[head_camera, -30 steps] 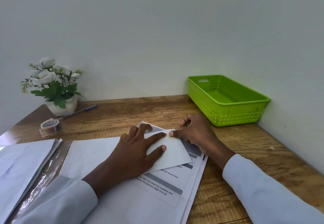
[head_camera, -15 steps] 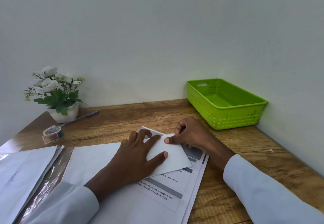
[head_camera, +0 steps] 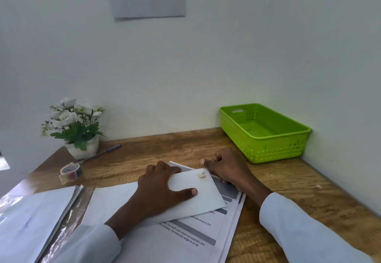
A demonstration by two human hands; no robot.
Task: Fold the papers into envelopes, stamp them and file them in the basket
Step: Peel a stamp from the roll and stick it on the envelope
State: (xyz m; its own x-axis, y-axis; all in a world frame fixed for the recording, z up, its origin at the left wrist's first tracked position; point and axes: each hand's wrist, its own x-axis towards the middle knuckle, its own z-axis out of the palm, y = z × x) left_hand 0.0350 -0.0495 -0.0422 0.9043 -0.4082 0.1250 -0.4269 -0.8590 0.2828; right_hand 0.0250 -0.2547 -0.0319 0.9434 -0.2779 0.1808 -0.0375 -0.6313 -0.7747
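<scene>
Basket (head_camera: 266,151) is bright lime green with a grid of little holes in the walls. Desk (head_camera: 288,196) is warm brown woodgrain. Envelope (head_camera: 198,199) is plain white with a small gold-ish sticker (head_camera: 202,175). Printed sheets (head_camera: 198,236) are white with grey bars, pen (head_camera: 107,151) has a purple cap, flowers (head_camera: 68,116) white over green leaves.

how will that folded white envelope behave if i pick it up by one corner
The folded white paper envelope probably weighs little and would bend somewhat. It lies flat under the left hand, so it may slide on the printed sheets.
</scene>
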